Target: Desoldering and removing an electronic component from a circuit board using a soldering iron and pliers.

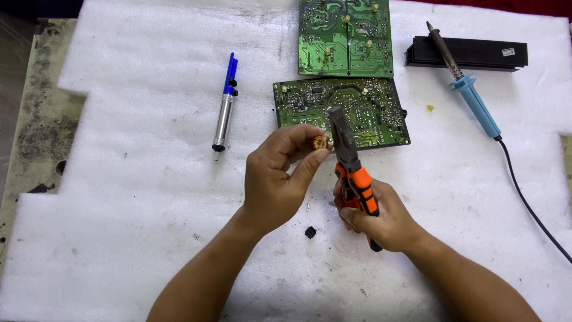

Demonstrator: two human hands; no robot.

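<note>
L hand [275, 182] pinches 1 copper coil [320, 142] in fingertips, mid-foam, at near edge of board. R hand [375, 214] fisted round 1 pliers [351, 164], orange grips, tip beside coil. 2 green boards [342, 107] toward far edge; 1 solder sucker [224, 107] left; 1 iron [471, 98] near right edge; 1 black bit [310, 232] on foam [131, 197].

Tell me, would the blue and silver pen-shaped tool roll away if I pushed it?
Probably a little. The pen-shaped tool has a round silver barrel, so it might roll, but the soft white foam sheet and the blue side clip would likely stop it. It looks stiff, not floppy.
</note>
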